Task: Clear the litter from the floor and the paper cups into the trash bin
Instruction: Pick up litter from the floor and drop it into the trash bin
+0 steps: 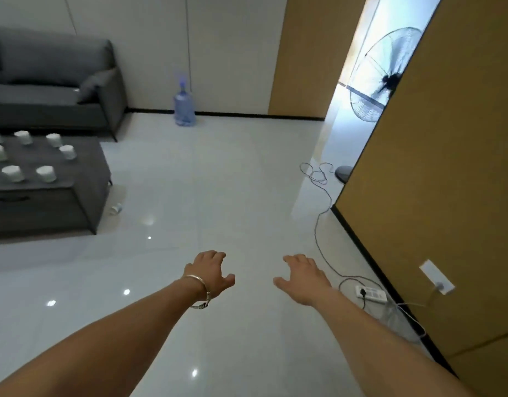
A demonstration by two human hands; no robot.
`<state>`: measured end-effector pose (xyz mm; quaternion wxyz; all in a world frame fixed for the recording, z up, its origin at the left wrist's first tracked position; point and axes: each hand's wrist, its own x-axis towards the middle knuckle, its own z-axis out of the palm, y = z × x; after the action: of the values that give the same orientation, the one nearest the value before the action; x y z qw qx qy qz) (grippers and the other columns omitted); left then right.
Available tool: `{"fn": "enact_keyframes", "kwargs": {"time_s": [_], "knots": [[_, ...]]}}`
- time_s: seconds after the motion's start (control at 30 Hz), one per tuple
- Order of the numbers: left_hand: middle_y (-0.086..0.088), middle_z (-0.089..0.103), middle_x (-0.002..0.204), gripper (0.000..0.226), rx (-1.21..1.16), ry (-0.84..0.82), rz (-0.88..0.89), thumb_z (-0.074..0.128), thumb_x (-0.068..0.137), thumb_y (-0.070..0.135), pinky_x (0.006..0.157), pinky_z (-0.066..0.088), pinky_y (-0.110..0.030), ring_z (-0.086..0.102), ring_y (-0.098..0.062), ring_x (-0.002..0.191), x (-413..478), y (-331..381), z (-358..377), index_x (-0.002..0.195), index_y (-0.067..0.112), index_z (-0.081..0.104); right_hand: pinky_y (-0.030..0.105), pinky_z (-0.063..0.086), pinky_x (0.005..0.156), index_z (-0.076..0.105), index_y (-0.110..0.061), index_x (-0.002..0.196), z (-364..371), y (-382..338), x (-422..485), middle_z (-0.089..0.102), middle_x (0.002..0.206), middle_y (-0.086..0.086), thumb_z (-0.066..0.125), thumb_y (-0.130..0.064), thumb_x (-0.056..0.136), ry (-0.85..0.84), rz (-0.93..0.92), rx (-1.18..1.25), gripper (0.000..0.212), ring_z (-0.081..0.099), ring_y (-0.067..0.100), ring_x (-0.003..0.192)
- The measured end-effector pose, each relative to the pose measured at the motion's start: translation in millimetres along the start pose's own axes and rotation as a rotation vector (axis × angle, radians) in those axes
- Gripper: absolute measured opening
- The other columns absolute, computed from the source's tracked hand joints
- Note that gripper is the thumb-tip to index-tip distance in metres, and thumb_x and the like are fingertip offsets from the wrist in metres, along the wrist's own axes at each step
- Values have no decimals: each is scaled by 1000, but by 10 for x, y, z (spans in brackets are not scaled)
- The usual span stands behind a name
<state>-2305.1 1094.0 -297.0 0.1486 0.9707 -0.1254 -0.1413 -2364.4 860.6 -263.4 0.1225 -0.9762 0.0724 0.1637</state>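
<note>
Several white paper cups [46, 173] stand upside down on the dark grey coffee table [75, 179] at the left. One more small cup [116, 208] lies on its side on the floor by the table's right corner. My left hand [211, 272], with bracelets at the wrist, and my right hand [303, 275] are stretched out side by side over the bare tiled floor, fingers relaxed, holding nothing. Both are far from the cups. No trash bin is in view.
A grey sofa [52, 81] stands behind the table. A blue water jug [184, 106] sits by the back wall. A cable [318, 213] runs along the floor to a power strip [371, 293] by the right wooden wall. A standing fan [381, 75] fills the doorway.
</note>
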Motion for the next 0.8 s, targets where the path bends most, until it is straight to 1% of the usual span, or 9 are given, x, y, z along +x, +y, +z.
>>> {"fn": "enact_keyframes", "kwargs": {"time_s": [0.2,0.3,0.4,0.57,0.67,0.8], "knots": [[1,27,152,72,1,113,-131,48,85,56,108,33,-45,23,-20,140,130,-1411,-701,145,23,27,44,29,112,23,-19,153,17,-1563,874,26,156,5,47,-55,94,-8,-140,-52,73,25,26,142],[0,26,153,73,3,128,-225,48,85,56,109,32,-45,23,-21,140,166,-2049,-1002,146,22,26,44,30,112,23,-19,153,81,-2301,1208,25,157,4,48,-55,94,-41,-229,-33,73,24,26,142],[1,26,153,73,-5,152,-306,49,84,56,110,31,-44,23,-21,140,322,-2552,-1266,145,22,27,44,31,112,23,-21,153,80,-2862,1538,25,156,3,48,-54,94,-47,-325,-39,73,25,24,142],[0,29,151,73,-55,179,-394,50,84,54,109,32,-45,26,-22,138,843,-3077,-1465,145,22,28,44,34,111,22,-20,153,32,-3392,2267,26,156,3,49,-54,93,-66,-437,-112,73,26,25,141],[0,29,150,72,-71,173,-437,50,84,55,108,34,-44,28,-22,137,1222,-3270,-1579,145,22,28,43,33,111,21,-20,153,-67,-3613,2848,25,156,4,49,-54,93,-90,-460,-157,74,26,25,141],[0,32,149,72,-85,183,-494,51,83,55,107,35,-44,31,-21,135,1709,-3534,-1912,144,21,31,43,35,109,22,-19,152,-287,-3933,3556,27,155,5,50,-53,93,-124,-517,-189,74,27,26,140]]}}
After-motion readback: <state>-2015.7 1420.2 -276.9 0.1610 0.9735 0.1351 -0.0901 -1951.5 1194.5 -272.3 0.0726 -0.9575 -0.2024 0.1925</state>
